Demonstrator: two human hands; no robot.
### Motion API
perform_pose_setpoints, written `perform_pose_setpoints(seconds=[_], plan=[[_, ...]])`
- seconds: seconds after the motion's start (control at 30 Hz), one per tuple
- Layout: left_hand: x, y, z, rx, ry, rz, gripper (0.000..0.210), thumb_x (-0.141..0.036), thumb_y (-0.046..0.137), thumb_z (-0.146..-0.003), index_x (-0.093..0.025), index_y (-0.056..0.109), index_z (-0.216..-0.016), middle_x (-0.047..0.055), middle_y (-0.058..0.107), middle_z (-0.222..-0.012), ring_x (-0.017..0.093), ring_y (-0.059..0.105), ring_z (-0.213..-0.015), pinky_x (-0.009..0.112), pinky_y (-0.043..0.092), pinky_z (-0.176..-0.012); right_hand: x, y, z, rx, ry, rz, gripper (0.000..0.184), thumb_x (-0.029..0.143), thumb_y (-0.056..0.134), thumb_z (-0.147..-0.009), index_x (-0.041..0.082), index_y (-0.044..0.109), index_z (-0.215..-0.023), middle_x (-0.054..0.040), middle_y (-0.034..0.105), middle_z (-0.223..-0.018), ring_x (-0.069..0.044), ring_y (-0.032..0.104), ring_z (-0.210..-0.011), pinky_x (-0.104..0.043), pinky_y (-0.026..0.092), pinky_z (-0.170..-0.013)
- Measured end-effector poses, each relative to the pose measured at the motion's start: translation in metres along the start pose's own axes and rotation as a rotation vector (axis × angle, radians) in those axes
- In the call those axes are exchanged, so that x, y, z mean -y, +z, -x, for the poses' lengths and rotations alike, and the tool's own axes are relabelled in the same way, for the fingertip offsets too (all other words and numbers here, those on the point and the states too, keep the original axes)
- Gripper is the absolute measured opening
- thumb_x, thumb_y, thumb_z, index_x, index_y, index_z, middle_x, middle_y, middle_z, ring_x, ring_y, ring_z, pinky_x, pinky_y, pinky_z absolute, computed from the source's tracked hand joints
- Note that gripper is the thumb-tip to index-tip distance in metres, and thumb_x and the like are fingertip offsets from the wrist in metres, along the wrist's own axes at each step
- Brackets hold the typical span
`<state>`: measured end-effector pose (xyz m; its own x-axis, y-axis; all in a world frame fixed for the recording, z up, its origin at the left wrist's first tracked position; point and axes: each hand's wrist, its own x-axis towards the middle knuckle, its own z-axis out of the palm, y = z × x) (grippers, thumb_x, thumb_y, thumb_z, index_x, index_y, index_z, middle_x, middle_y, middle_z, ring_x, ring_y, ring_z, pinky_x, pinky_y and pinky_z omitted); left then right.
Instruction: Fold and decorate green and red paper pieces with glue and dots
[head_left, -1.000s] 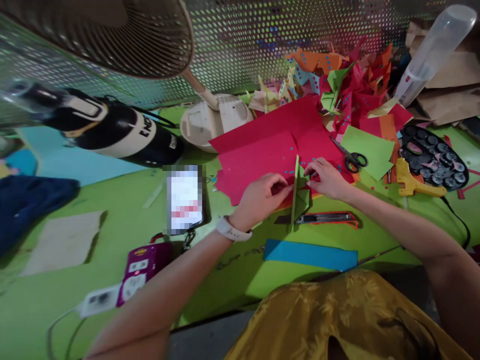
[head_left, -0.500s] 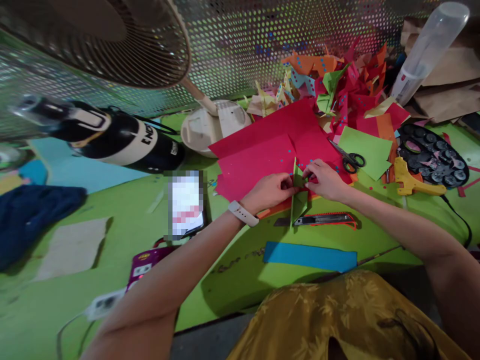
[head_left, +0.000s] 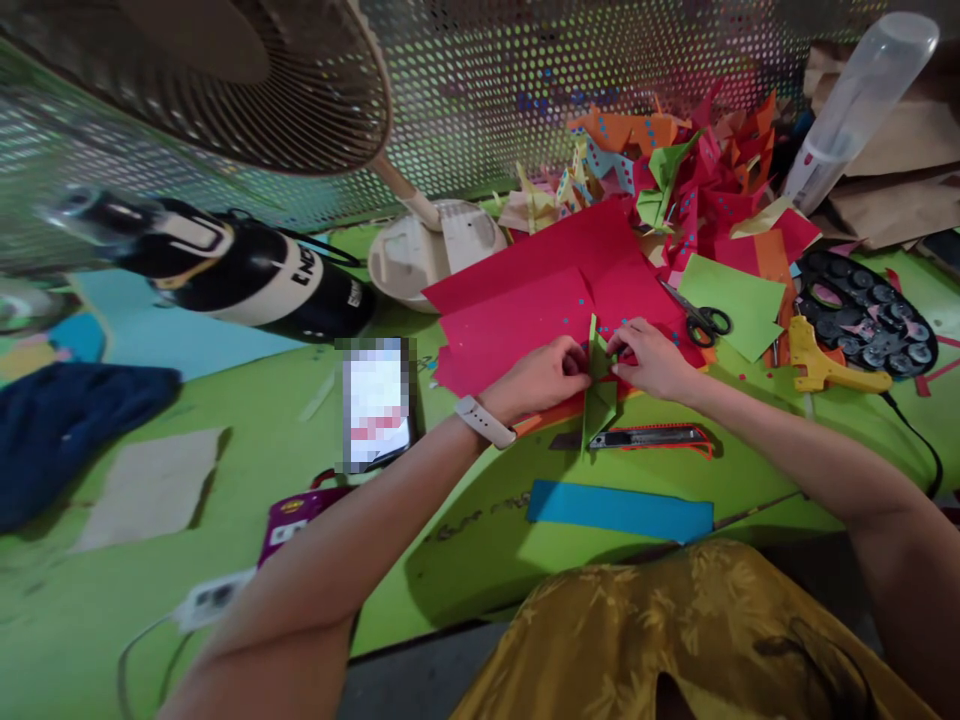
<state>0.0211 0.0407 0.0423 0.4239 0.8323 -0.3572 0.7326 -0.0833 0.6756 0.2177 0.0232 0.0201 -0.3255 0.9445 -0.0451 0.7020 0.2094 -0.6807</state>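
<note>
A folded piece of green paper (head_left: 599,405) stands narrow and upright between my two hands, over the edge of the red paper sheets (head_left: 517,310). My left hand (head_left: 553,372) pinches it from the left, thumb and fingers together. From the other side my right hand (head_left: 649,358) grips it with bent fingertips. Just below the paper lies a box cutter (head_left: 652,438) with its blade pointing left. Black-handled scissors (head_left: 705,322) rest beside my right hand, partly over a square of light green paper (head_left: 739,300). Small blue dots are scattered on the red sheets.
Folded paper figures (head_left: 675,180) pile up at the back. A yellow glue gun (head_left: 832,365) and a black palette (head_left: 862,310) lie right. Leftward are a phone (head_left: 379,400), a black bottle (head_left: 277,285) and a fan (head_left: 300,90). A blue strip (head_left: 622,510) lies near the front edge.
My left hand's fingers have shifted slightly on the folded green paper. The view has turned a little, so things at the left appear further right. Both hands stay on the paper.
</note>
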Motion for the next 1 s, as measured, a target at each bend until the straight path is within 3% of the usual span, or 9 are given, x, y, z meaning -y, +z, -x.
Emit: perform_pose_setpoints(seconds=[0.13, 0.3, 0.47, 0.67, 0.87, 1.0], plan=[[0.001, 0.003, 0.005, -0.049, 0.045, -0.023, 0.023, -0.027, 0.062, -0.073, -0.02, 0.05, -0.092, 0.0, 0.061, -0.076, 0.019, 0.06, -0.072, 0.031, 0.048, -0.066, 0.001, -0.001, 0.0, 0.0, 0.0, -0.014, 0.019, 0.011, 0.066, -0.078, 0.018, 0.065, -0.096, -0.0056, 0.057, -0.101, -0.016, 0.057, -0.086, -0.033, 0.047, -0.083], [-0.007, 0.012, 0.022, -0.17, 0.084, -0.145, 0.038, -0.022, 0.056, -0.076, -0.02, 0.047, -0.113, -0.002, 0.062, -0.073, 0.018, 0.06, -0.066, 0.03, 0.044, -0.063, 0.004, -0.003, 0.001, -0.019, 0.007, -0.084, 0.018, 0.009, 0.067, -0.076, 0.018, 0.065, -0.091, -0.0043, 0.06, -0.097, -0.016, 0.059, -0.086, -0.032, 0.048, -0.083], [-0.008, 0.013, 0.032, -0.325, 0.129, -0.155, 0.045, -0.019, 0.054, -0.077, -0.021, 0.045, -0.121, -0.002, 0.063, -0.075, 0.016, 0.059, -0.063, 0.029, 0.043, -0.06, 0.012, -0.012, 0.006, -0.213, -0.019, -0.166, 0.002, 0.021, 0.064, -0.085, 0.019, 0.063, -0.086, -0.0036, 0.066, -0.093, -0.013, 0.06, -0.078, -0.028, 0.047, -0.077], [-0.001, 0.017, 0.025, -0.377, 0.123, -0.079, 0.039, -0.02, 0.057, -0.08, -0.02, 0.046, -0.117, -0.001, 0.065, -0.075, 0.017, 0.064, -0.066, 0.029, 0.046, -0.062, 0.021, -0.008, 0.013, -0.015, 0.095, -0.027, 0.023, 0.042, 0.068, -0.085, 0.02, 0.063, -0.081, 0.0004, 0.067, -0.072, -0.013, 0.057, -0.063, -0.026, 0.036, -0.058], [0.001, 0.02, 0.03, -0.359, 0.192, -0.142, 0.03, -0.025, 0.055, -0.089, -0.019, 0.05, -0.119, 0.003, 0.071, -0.084, 0.019, 0.068, -0.072, 0.029, 0.05, -0.062, 0.025, -0.004, 0.016, 0.038, 0.121, 0.113, 0.005, 0.026, 0.068, -0.082, 0.022, 0.065, -0.084, -0.0004, 0.069, -0.08, -0.015, 0.06, -0.072, -0.026, 0.035, -0.06], [0.002, 0.027, 0.047, -0.438, 0.381, -0.475, 0.025, -0.025, 0.047, -0.096, -0.017, 0.061, -0.116, 0.011, 0.071, -0.106, 0.024, 0.068, -0.093, 0.036, 0.054, -0.075, 0.022, -0.003, 0.017, 0.021, 0.098, 0.128, 0.008, 0.02, 0.068, -0.083, 0.021, 0.065, -0.09, -0.0003, 0.069, -0.083, -0.015, 0.059, -0.072, -0.026, 0.035, -0.061]])
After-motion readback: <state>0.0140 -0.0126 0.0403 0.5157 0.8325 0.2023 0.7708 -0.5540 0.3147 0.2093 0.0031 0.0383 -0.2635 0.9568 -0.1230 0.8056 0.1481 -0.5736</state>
